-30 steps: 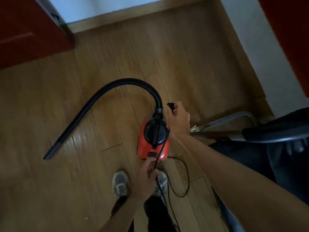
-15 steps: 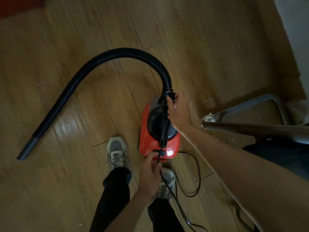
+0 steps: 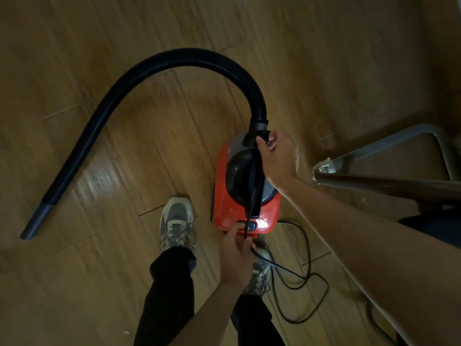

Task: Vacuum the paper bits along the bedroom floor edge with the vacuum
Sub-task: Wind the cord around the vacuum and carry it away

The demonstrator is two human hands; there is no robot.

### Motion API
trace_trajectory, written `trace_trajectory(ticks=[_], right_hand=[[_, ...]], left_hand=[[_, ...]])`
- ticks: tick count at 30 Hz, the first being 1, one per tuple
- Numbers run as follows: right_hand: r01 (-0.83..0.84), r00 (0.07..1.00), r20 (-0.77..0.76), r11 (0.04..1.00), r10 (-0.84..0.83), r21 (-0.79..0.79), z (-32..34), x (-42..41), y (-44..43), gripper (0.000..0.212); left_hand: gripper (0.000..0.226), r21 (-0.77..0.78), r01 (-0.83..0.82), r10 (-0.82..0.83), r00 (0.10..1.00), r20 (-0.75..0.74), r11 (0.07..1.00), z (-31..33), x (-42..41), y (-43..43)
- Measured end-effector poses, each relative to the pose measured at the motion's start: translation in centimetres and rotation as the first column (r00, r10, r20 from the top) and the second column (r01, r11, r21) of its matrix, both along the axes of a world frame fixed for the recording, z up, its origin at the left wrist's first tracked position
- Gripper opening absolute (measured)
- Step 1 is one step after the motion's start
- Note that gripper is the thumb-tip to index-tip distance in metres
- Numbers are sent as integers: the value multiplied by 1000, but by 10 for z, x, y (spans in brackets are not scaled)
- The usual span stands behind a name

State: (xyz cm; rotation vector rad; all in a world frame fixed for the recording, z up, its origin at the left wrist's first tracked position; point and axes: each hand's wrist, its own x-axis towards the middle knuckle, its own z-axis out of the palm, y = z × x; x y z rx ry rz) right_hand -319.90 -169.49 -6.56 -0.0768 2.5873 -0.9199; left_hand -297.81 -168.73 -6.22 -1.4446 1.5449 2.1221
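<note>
- A red canister vacuum (image 3: 224, 196) sits on the wooden floor (image 3: 99, 283) directly in front of a standing person, just beyond the toes of two grey trainers.
- The right hand (image 3: 279, 156) reaches down to the front of the machine, its fingers curled round a black plug (image 3: 265, 135) held beside the collar where the hose joins the body.
- The left hand (image 3: 235, 253) is at the rear of the vacuum, thumb and fingers pinching the power cord (image 3: 306, 270) close to a dark switch on the back edge.
- Between the two hands the cord runs in a straight line over the black handle on top of the canister; below the left hand it falls in loose loops on the boards to the right of the machine.
- The ribbed black hose (image 3: 174, 58) rises from the front of the vacuum, arches over to the left and comes down to the floor, where its smooth nozzle (image 3: 37, 221) lies well apart from the canister.
- The left shoe (image 3: 177, 221) stands just beside the machine's left flank; the right shoe (image 3: 259, 278) is partly hidden under the left forearm and the cord.
- A grey metal frame (image 3: 399, 141) stands at the right, near the right forearm.
- A small pale scrap (image 3: 126, 332) lies on the floor by the left leg; whether it is paper cannot be told.
</note>
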Motion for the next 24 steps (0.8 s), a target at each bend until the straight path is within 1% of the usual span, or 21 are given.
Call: trace_trajectory(ticks=[3, 7, 10, 12, 16, 20, 24], right_hand=[[-9, 1000, 16, 1000, 9, -4, -1, -4, 0, 19], [-33, 999, 34, 999, 33, -9, -3, -5, -4, 22], [-47, 998, 45, 999, 47, -3, -4, -4, -7, 22], [-34, 998, 54, 999, 34, -4, -5, -4, -8, 20], [-3, 996, 91, 1000, 2, 2, -7, -3, -11, 20], [11, 995, 100, 999, -14, 32, -7, -1, -9, 23], [24, 991, 129, 998, -32, 64, -10, 1, -4, 22]], left_hand=[[50, 33, -32, 31, 999, 18, 999, -11, -2, -3], [48, 67, -12, 10, 1000, 25, 998, -20, -4, -6], [51, 121, 15, -20, 999, 46, 993, -25, -7, -9], [47, 120, 60, -69, 995, 68, 991, -28, -9, -12], [25, 74, 158, -163, 985, 62, 985, -27, -14, -21], [24, 110, 246, -257, 961, 98, 963, -24, -17, -27], [24, 141, 317, -332, 939, 92, 938, -21, -20, -40]])
